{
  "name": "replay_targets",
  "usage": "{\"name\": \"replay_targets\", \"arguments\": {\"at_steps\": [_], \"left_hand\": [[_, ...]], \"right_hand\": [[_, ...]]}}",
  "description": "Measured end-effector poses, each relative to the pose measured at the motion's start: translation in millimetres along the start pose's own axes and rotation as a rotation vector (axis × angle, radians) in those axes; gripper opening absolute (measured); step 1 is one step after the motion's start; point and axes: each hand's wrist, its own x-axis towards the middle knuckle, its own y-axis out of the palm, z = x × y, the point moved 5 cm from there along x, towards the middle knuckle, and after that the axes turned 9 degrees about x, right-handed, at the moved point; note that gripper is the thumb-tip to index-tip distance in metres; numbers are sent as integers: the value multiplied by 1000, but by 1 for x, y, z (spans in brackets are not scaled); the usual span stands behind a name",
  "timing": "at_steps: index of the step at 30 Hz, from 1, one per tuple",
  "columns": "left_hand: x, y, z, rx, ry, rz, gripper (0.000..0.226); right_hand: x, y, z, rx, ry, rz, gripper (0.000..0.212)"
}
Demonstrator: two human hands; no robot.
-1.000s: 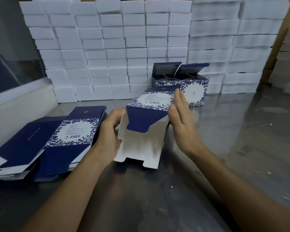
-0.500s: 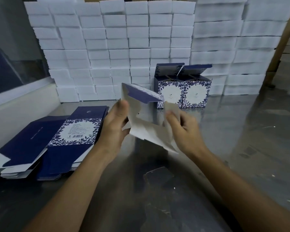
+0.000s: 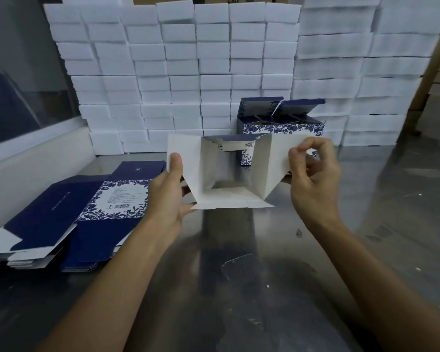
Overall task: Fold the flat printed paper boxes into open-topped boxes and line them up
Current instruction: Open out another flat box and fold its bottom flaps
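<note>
So the half-opened box (image 3: 229, 174) is up in the air over the shiny metal table (image 3: 366, 224), its white inside facing the camera like a square tube with flaps splayed out on both sides. The left hand (image 3: 167, 194) grips the left flap, thumb pressed flat on the white card. The right hand (image 3: 313, 174) has its fingers curled, pinching the right flap near its top edge. Just behind it, two finished boxes (image 3: 282, 123) stand side by side with lids up, right against a wall of white foam blocks (image 3: 188, 72). Two stacks of flat blue boxes (image 3: 87, 214) lie on the table to the left.
</note>
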Motion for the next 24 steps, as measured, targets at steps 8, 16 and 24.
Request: {"name": "replay_targets", "arguments": {"at_steps": [8, 16, 24], "left_hand": [[2, -9, -4, -52, 60, -88, 31], [1, -6, -5, -68, 70, -70, 33], [-2, 3, 4, -30, 123, -73, 30]], "right_hand": [[-2, 9, -21, -81, 204, 410, 58], [-9, 11, -38, -345, 206, 685, 90], [-10, 7, -35, -259, 131, 237, 17]]}}
